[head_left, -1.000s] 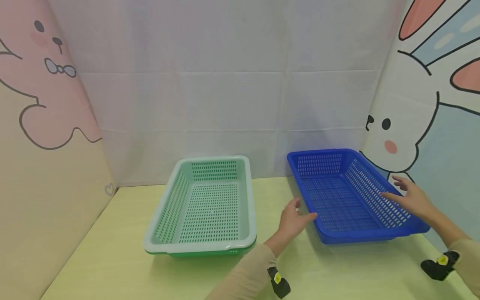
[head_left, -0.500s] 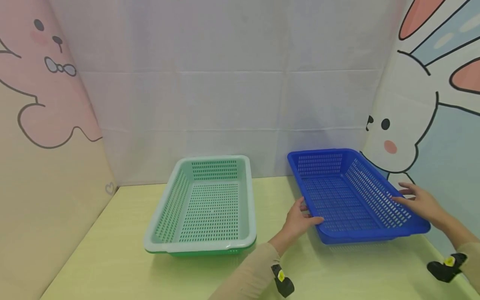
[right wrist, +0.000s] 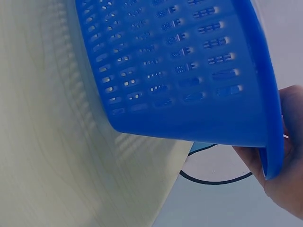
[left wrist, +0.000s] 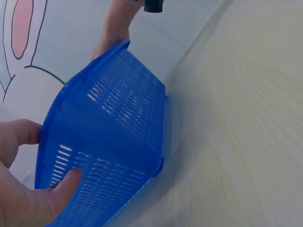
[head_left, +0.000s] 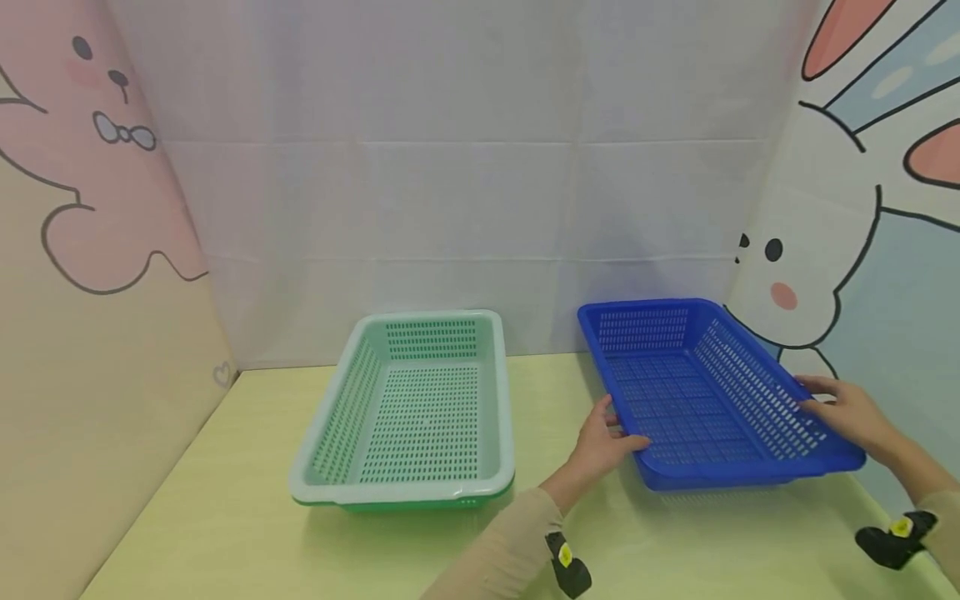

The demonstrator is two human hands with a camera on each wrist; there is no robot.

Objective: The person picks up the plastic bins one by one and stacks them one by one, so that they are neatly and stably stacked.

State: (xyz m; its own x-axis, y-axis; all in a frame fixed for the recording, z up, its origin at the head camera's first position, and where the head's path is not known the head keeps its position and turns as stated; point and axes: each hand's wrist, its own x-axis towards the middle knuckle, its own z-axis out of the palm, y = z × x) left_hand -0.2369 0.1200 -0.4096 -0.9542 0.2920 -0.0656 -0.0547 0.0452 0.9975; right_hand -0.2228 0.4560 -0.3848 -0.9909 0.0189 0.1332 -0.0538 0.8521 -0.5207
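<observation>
Pale yellow table (head_left: 225,533): both hands just closed in, left hand (head_left: 600,442) and right hand (head_left: 847,412) now gripping the blue basket (head_left: 697,400) by its sides, ready to lift.

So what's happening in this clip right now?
A person has both hands on the blue basket, which sits at the right of the pale yellow table. The left hand grips its left long rim, thumb over the edge, and the right hand holds the opposite rim. The basket is empty. A green basket, also empty, sits untouched to its left.
</observation>
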